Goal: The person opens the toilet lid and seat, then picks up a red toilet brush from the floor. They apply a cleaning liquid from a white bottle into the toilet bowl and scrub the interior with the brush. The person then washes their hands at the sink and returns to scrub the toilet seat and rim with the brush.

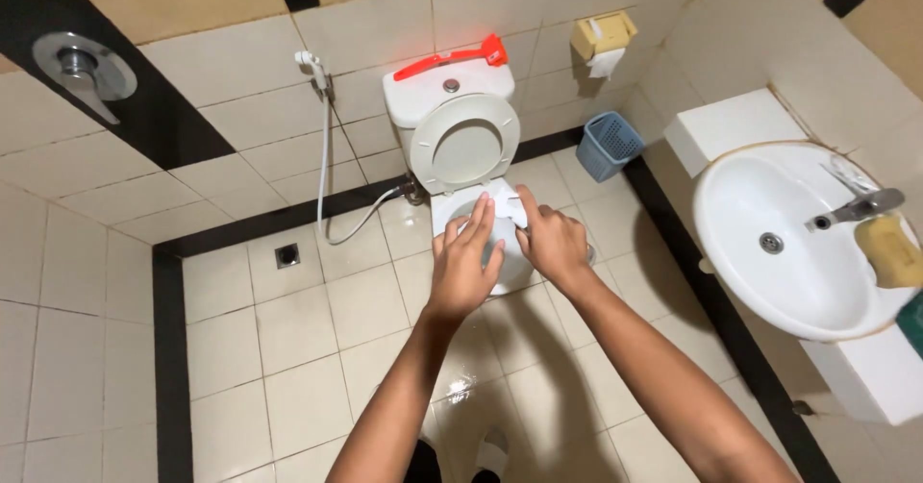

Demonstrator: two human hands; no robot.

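I see both of my bare arms reaching forward and slightly inward from the bottom of the view, so the hands meet near the centre. My left hand (464,270) is held flat with its back towards me, fingers straight, close together and pointing up and away. My right hand (551,243) sits just beside it, its knuckles bent and the fingers curled, the forefinger stretched forward, the two hands almost touching at the fingertips.
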